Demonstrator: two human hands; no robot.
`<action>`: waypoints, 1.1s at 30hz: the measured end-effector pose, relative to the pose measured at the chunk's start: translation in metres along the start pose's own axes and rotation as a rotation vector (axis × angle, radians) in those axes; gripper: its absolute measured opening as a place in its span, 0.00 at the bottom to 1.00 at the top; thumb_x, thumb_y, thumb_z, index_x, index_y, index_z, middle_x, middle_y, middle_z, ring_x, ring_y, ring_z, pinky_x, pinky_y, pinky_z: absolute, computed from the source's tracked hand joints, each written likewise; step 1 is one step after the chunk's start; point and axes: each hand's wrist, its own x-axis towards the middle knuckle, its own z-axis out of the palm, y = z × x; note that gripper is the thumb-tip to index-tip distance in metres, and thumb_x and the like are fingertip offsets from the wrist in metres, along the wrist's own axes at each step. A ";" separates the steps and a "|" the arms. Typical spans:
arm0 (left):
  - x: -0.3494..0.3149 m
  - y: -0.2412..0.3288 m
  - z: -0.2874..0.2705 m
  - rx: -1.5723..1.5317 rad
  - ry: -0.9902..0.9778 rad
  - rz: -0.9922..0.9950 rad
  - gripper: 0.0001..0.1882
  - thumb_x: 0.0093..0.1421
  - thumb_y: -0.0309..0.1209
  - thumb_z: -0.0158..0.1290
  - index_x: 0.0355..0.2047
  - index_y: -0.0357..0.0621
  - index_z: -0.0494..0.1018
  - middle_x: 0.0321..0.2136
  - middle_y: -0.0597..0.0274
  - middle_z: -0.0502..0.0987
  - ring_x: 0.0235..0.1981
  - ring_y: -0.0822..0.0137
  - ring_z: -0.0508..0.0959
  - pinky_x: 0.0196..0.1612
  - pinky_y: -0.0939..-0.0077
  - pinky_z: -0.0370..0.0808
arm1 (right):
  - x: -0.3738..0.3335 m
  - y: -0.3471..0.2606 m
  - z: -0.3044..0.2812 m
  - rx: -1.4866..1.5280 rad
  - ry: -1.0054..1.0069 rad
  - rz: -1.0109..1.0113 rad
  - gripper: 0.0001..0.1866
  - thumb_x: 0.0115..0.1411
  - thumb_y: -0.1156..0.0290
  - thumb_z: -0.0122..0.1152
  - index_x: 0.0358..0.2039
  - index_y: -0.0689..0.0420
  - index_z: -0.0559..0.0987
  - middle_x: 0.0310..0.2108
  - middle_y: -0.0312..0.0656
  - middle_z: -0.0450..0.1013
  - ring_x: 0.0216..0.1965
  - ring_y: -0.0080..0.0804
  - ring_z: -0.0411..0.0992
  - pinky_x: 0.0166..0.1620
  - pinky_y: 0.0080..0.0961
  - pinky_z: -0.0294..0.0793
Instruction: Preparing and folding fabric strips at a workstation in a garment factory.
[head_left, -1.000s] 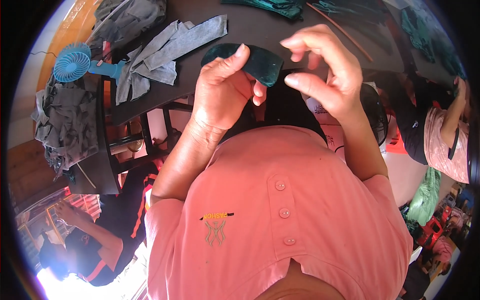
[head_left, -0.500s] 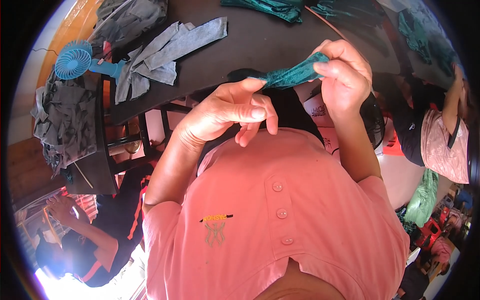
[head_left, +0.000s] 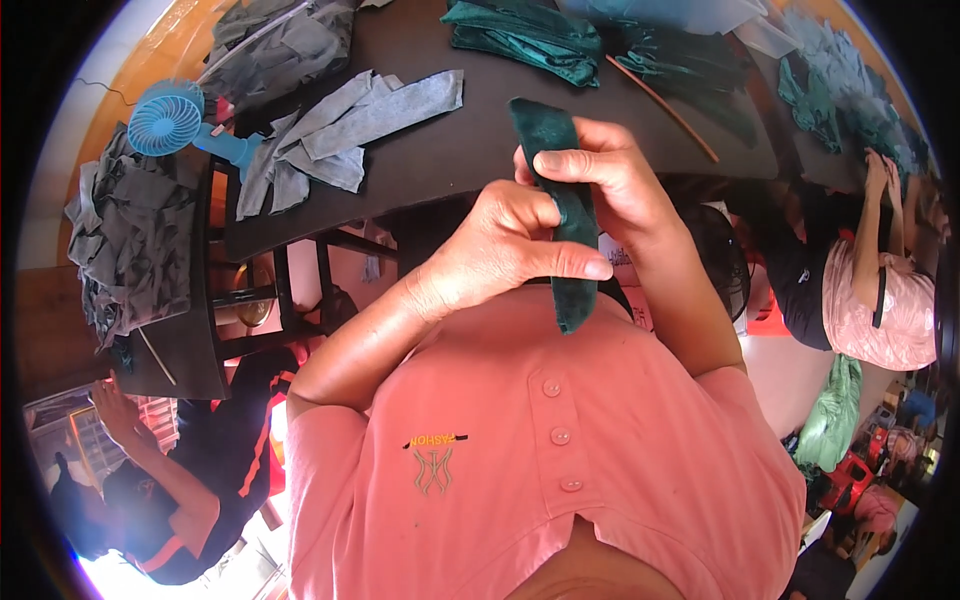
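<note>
A narrow dark-green velvet fabric strip [head_left: 575, 305] stands nearly upright in front of my chest, held in both hands. My left hand [head_left: 505, 240] grips its lower middle, thumb stretched across the front and fingers curled behind. Higher up, my right hand [head_left: 605, 175] pinches it with the thumb on the front face; most of its fingers are behind the strip. Beyond my hands, grey fabric strips [head_left: 340, 135] lie loosely piled on the dark table [head_left: 440, 165].
A blue handheld fan [head_left: 168, 120] stands at the left among heaps of grey cloth [head_left: 135, 230]. Folded green velvet [head_left: 525, 40] and a thin wooden stick [head_left: 665, 110] lie at the table's far side. Other people [head_left: 175, 490] are working at left and right [head_left: 850, 280].
The strip has swung from lying sideways between my hands to nearly upright. My left hand has moved right and closed on it; my right hand has shifted left and slightly lower.
</note>
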 end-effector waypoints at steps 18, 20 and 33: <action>-0.003 -0.050 -0.014 -0.042 0.289 0.234 0.26 0.46 0.08 0.51 0.46 0.41 0.71 0.26 0.69 0.70 0.25 0.80 0.68 0.28 0.85 0.65 | -0.001 -0.013 -0.010 0.311 0.349 -0.294 0.09 0.59 0.75 0.61 0.40 0.64 0.77 0.28 0.40 0.74 0.27 0.31 0.75 0.33 0.28 0.77; 0.007 -0.049 -0.010 -0.018 0.320 0.244 0.14 0.40 0.07 0.48 0.25 0.36 0.74 0.21 0.70 0.66 0.24 0.78 0.65 0.26 0.81 0.62 | 0.000 -0.006 -0.017 0.344 0.343 -0.362 0.10 0.59 0.72 0.61 0.40 0.64 0.77 0.27 0.40 0.73 0.25 0.31 0.74 0.31 0.28 0.76; 0.041 0.032 -0.014 0.501 0.317 0.235 0.11 0.58 0.27 0.59 0.40 0.36 0.76 0.31 0.66 0.76 0.32 0.77 0.74 0.36 0.83 0.71 | -0.015 -0.017 -0.017 -0.393 0.066 -0.247 0.11 0.55 0.73 0.66 0.20 0.60 0.73 0.20 0.27 0.66 0.26 0.12 0.61 0.28 0.18 0.61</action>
